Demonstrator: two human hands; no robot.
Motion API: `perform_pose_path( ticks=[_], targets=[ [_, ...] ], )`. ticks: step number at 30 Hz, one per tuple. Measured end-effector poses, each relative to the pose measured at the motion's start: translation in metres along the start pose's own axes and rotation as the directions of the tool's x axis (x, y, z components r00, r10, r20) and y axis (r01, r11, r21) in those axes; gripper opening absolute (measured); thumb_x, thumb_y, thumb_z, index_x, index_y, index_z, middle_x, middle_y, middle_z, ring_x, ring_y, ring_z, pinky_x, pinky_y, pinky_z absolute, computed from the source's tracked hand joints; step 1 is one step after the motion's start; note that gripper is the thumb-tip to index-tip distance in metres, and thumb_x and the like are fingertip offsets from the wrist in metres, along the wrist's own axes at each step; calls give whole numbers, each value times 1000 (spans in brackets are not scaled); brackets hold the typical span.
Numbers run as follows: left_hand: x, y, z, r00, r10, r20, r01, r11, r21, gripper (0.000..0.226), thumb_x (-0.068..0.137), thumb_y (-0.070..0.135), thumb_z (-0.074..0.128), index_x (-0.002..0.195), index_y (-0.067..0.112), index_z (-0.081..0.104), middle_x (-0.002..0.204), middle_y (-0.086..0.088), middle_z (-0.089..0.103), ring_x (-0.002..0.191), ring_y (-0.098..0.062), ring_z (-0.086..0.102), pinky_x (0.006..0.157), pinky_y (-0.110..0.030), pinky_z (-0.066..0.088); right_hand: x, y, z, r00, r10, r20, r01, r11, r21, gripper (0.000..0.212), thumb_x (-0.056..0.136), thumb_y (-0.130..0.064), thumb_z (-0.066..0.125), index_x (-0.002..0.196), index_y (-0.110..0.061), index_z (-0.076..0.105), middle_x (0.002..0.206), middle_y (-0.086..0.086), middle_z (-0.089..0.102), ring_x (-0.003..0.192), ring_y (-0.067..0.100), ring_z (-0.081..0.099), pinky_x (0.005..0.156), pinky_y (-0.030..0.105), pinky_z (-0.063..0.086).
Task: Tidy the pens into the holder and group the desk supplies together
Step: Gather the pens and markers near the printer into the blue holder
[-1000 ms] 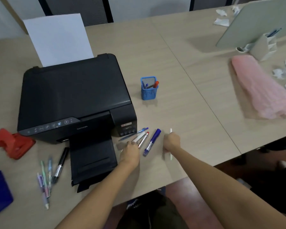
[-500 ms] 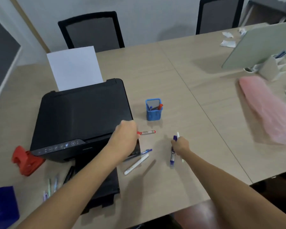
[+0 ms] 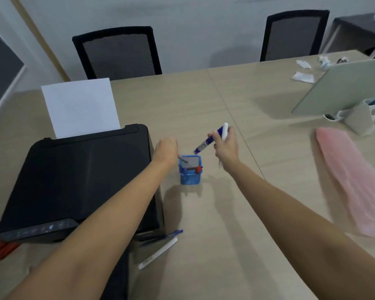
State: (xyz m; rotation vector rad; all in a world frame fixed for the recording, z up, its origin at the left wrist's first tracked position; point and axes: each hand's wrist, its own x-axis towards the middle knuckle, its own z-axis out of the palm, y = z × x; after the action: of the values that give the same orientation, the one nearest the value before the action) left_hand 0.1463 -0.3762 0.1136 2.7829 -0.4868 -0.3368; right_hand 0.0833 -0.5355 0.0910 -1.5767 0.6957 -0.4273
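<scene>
holder (image 3: 189, 178) stands just right of the printer (image 3: 78, 178); two pens (image 3: 160, 250) lie nearer, before it.

The desk (image 3: 204, 245) (pale wood) carries a black printer (image 3: 78, 176), blue mesh holder (image 3: 189, 177), white pen (image 3: 158, 253) and pink cloth (image 3: 353, 182).

Both hands, left (image 3: 166, 149) and right (image 3: 225, 145), reach forward (fingers curled).
</scene>
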Motion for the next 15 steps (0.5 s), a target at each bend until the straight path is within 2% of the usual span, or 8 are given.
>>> perform_pose_path(
  ticks=[2, 4, 7, 9, 10, 12, 15],
  targets=[
    [10, 2, 12, 998, -15, 57, 13, 999, 31, 20, 81, 0, 66, 100, 0, 73, 100, -21, 72, 99, -38, 68, 86, -41, 56, 7, 10, 14, 996, -26, 83, 36, 991, -132, 16, 87, -25, 57, 87, -19, 42, 79, -2, 62, 67, 17, 48, 60, 28, 40],
    [19, 3, 24, 994, -39, 106, 34, 998, 45, 21, 78, -2, 67, 98, 0, 73, 99, -21, 72, 97, -37, 68, 83, -40, 56, 15, 22, 26, 984, -43, 176, 92, 955, -281, 15, 89, -23, 57, 90, -18, 43, 71, -5, 50, 62, 11, 46, 54, 23, 37],
    [26, 6, 36, 983, -80, 164, 72, 996, 53, 15, 75, -1, 72, 90, 0, 72, 92, -18, 71, 89, -34, 69, 74, -35, 55, 23, 38, 33, 958, -48, 283, 156, 915, -373, 13, 88, -17, 60, 88, -17, 47, 67, -5, 52, 54, 8, 47, 45, 14, 37],
    [28, 7, 42, 979, -103, 176, 96, 994, 50, 3, 76, 0, 68, 78, 1, 67, 88, -18, 69, 81, -34, 67, 66, -32, 50, 28, 44, 35, 941, -59, 333, 206, 880, -427, 11, 86, -17, 63, 90, -10, 55, 77, 2, 59, 64, 18, 53, 54, 16, 40],
    [29, 7, 45, 978, -118, 171, 113, 993, 38, 3, 78, -1, 64, 75, 1, 64, 87, -18, 67, 80, -34, 66, 65, -32, 48, 30, 45, 34, 938, -62, 341, 222, 863, -453, 16, 87, -21, 63, 95, -8, 59, 85, 6, 61, 74, 21, 54, 63, 23, 43],
    [31, 6, 50, 979, -118, 168, 115, 993, 29, 8, 78, 0, 61, 85, 0, 66, 92, -19, 68, 86, -36, 67, 67, -34, 49, 34, 45, 32, 954, -58, 295, 194, 869, -455, 27, 90, -28, 57, 99, -3, 60, 91, 11, 60, 83, 24, 53, 73, 35, 44],
    [28, 2, 53, 970, -119, 212, 113, 993, 42, 17, 79, 3, 62, 94, -1, 68, 101, -22, 70, 94, -37, 68, 73, -36, 53, 36, 39, 29, 992, -11, 124, 44, 963, -266, 33, 93, -31, 47, 89, 0, 58, 78, 7, 52, 73, 21, 48, 64, 32, 38]
  ],
)
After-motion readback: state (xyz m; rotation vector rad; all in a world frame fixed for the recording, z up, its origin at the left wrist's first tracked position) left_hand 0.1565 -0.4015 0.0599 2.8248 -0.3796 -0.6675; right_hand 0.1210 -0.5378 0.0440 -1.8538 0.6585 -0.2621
